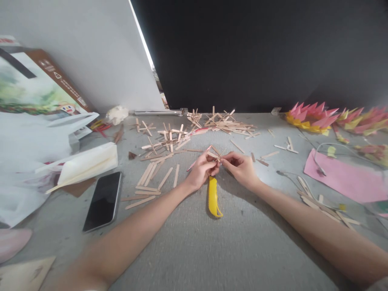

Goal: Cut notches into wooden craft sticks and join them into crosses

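Between my two hands, near the middle of the view, are a few crossed wooden craft sticks (pixel 214 151). My left hand (pixel 200 169) is closed around them, thumb and fingers pressed together. From the right, my right hand (pixel 241 167) pinches at the point where the sticks cross; its fingertips meet those of my left hand, and what exactly lies between them is too small to make out. Just below my hands a yellow utility knife (pixel 213 198) lies on the grey surface (pixel 194 250), its upper end partly hidden by my left hand.
Behind my hands lies a pile of craft sticks (pixel 228 124), some joined in crosses. More loose sticks (pixel 148 173) and a phone (pixel 103 201) are at left, beside white plastic bags (pixel 27 161). Pink-yellow paper flowers (pixel 313 117), a pink sheet (pixel 345 178) and cables (pixel 303 180) lie at right.
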### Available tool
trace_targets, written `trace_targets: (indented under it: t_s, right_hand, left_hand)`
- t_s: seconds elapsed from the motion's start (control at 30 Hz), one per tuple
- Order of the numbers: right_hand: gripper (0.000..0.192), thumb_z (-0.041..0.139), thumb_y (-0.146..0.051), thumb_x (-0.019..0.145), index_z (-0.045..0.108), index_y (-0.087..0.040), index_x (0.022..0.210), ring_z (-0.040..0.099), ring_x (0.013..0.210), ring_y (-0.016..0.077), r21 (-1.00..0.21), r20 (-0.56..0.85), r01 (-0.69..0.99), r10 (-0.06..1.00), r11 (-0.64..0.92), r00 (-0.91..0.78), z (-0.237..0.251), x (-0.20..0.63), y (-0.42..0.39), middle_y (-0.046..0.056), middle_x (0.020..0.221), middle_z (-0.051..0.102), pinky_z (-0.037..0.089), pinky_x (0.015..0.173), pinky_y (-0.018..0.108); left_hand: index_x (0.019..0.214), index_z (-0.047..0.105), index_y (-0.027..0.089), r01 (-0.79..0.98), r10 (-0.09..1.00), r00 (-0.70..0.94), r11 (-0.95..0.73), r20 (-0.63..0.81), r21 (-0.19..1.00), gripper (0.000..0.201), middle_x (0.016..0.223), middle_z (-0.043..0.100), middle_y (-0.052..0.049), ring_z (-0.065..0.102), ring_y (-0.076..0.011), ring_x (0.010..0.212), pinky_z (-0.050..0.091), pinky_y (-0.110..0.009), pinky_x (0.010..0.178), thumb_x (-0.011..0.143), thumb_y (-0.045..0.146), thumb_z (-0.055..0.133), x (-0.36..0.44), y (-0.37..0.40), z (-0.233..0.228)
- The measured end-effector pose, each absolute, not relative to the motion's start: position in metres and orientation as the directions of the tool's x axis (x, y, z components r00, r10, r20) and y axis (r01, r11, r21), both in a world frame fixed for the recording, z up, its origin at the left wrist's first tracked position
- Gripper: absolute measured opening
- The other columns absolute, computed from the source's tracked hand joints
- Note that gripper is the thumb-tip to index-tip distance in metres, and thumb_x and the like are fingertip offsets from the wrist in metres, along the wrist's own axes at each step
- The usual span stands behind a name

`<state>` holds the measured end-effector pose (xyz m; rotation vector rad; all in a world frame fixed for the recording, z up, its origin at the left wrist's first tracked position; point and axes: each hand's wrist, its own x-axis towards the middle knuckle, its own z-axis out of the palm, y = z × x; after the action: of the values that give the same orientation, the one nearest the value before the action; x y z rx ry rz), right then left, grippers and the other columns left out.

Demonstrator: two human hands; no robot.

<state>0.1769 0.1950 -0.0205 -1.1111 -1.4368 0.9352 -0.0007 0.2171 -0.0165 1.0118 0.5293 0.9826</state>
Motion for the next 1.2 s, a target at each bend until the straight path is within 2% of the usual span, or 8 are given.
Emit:
trace_targets:
  t_s: [0.13,0.27,0.47,0.63,0.77,0.93,1.2]
  right_hand:
    - [0.038,0.077,-0.055,0.087,0.075,-0.016,0.087,0.056,0.056,0.0130,-0.967,0.215,0.127,0.975,0.220,-0.049,-0.019,0.175,0.195,0.004,0.069,0.071,0.044,0.053,0.027]
    - [0.041,0.078,-0.056,0.087,0.072,-0.016,0.095,0.057,0.056,0.0120,-0.979,0.176,0.090,0.982,0.182,-0.070,-0.018,0.174,0.195,0.003,0.071,0.071,0.044,0.053,0.026]
    - [0.046,0.081,-0.058,0.084,0.064,-0.018,0.100,0.056,0.054,0.0117,-0.988,0.153,-0.012,0.984,0.153,-0.086,-0.012,0.174,0.195,-0.001,0.068,0.065,0.043,0.050,0.025]
    - [0.054,0.080,-0.058,0.084,0.065,-0.017,0.116,0.053,0.053,0.0107,-0.988,0.148,-0.066,0.979,0.139,-0.144,-0.010,0.176,0.197,-0.004,0.067,0.061,0.043,0.051,0.025]
    - [0.048,0.078,-0.057,0.086,0.072,-0.015,0.109,0.051,0.055,0.0105,-0.991,0.135,-0.022,0.979,0.133,-0.152,-0.012,0.176,0.197,-0.002,0.067,0.060,0.041,0.052,0.026]
    - [0.048,0.074,-0.056,0.090,0.077,-0.012,0.109,0.045,0.057,0.0101,-0.990,0.136,0.022,0.976,0.141,-0.170,-0.008,0.178,0.194,-0.002,0.065,0.054,0.036,0.053,0.026]
    - [0.049,0.073,-0.061,0.090,0.079,-0.014,0.104,0.039,0.057,0.0107,-0.988,0.128,0.062,0.973,0.142,-0.190,-0.005,0.179,0.193,-0.003,0.063,0.046,0.032,0.052,0.026]
  left_hand:
    - [0.085,0.052,0.017,-0.397,0.891,0.454,0.203,-0.001,0.895,0.035,0.073,0.059,0.001,0.048,-0.0060,0.050,0.031,-0.020,0.048,0.088,0.042,0.078,0.002,0.218,-0.017]
    - [0.087,0.051,0.018,-0.350,0.909,0.416,0.131,0.029,0.928,0.043,0.073,0.057,0.003,0.047,-0.0048,0.049,0.030,-0.019,0.047,0.090,0.053,0.077,0.005,0.219,-0.023]
    - [0.091,0.050,0.019,-0.304,0.910,0.406,0.052,0.080,0.951,0.042,0.073,0.055,0.004,0.049,-0.0054,0.050,0.034,-0.020,0.050,0.095,0.055,0.070,0.005,0.215,-0.020]
    - [0.096,0.049,0.020,-0.294,0.906,0.411,0.027,0.101,0.955,0.040,0.074,0.055,0.005,0.050,-0.0060,0.051,0.036,-0.020,0.050,0.096,0.054,0.070,0.005,0.211,-0.015]
    - [0.100,0.049,0.021,-0.295,0.901,0.415,0.003,0.125,0.955,0.037,0.073,0.054,0.006,0.049,-0.0059,0.049,0.036,-0.020,0.049,0.098,0.053,0.068,0.005,0.211,-0.015]
    - [0.105,0.049,0.021,-0.292,0.897,0.414,-0.027,0.152,0.956,0.037,0.074,0.054,0.006,0.047,-0.0055,0.049,0.035,-0.020,0.049,0.099,0.054,0.066,0.005,0.212,-0.017]
    - [0.109,0.051,0.021,-0.300,0.900,0.407,-0.032,0.158,0.953,0.037,0.073,0.054,0.006,0.047,-0.0060,0.049,0.034,-0.021,0.048,0.099,0.053,0.067,0.005,0.212,-0.020]
